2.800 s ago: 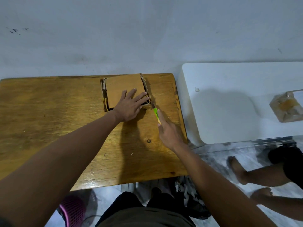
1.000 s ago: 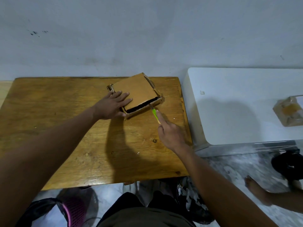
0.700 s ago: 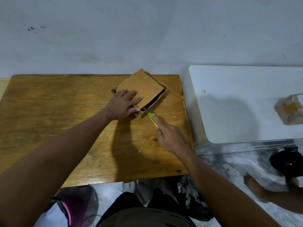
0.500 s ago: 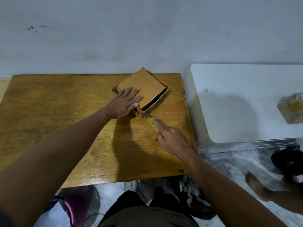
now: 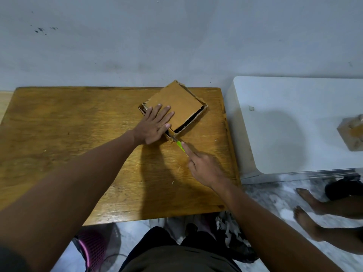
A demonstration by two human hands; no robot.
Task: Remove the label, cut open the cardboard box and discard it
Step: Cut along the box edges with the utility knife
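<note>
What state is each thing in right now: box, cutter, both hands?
cardboard box: flat on the wooden table, turned cornerwise, slit open along its near right edge, dark gap showing.
green cutter: blade tip at the box's near corner.
left hand: open, pressed flat on the box.
right hand: gripping the cutter, forefinger along its back.

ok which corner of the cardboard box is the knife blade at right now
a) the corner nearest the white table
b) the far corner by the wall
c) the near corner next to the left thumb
c, the green-handled knife in the right hand meets the cardboard box at its near corner, beside the left hand pressing it flat.
</note>
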